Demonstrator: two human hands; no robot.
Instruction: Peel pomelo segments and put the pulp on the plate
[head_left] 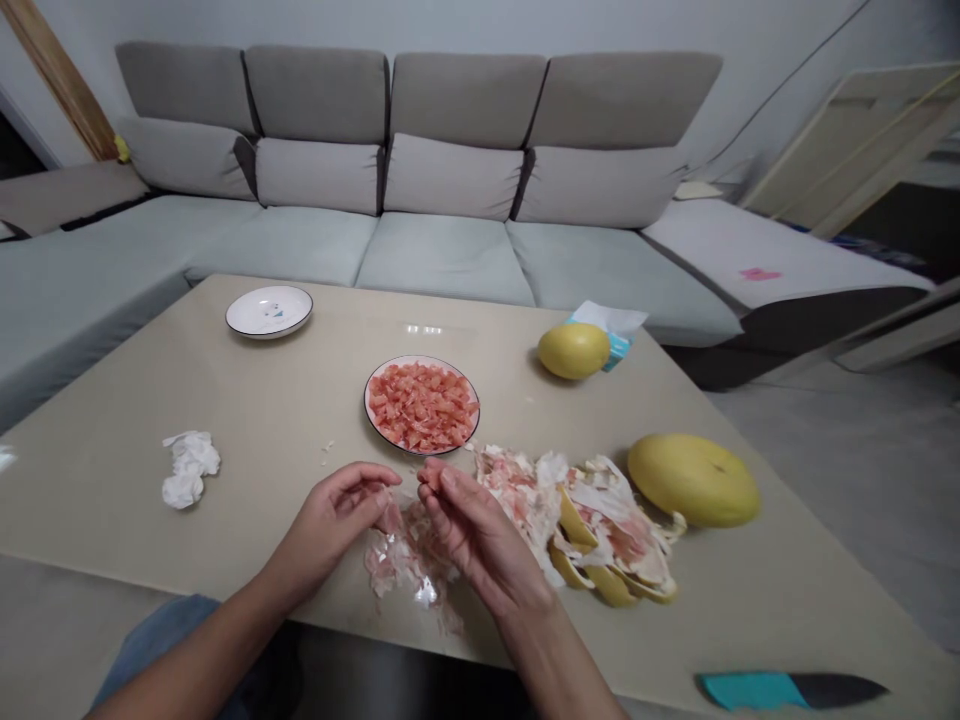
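My left hand point(341, 515) is closed, thumb against fingers, on a thin pale pink piece of pomelo membrane point(390, 516). Pinched between the thumb and fingers of my right hand point(480, 530) is a small red piece of pomelo flesh point(430, 474). Both hands are just above the table's near edge, a small gap apart. Under them lies a loose heap of membrane scraps point(405, 565), partly hidden by my right hand. Just beyond the hands, a dark-rimmed white plate point(367, 408) is heaped with red pomelo flesh point(424, 405).
Right of my hands lies a pile of pomelo peel and pith point(592, 520). Two whole yellow pomelos point(694, 480) rest on the table point(285, 400), the farther beside a tissue pack point(619, 345). A teal-handled knife point(795, 690) lies near right. Crumpled tissue point(190, 468) and another plate point(270, 312) sit left.
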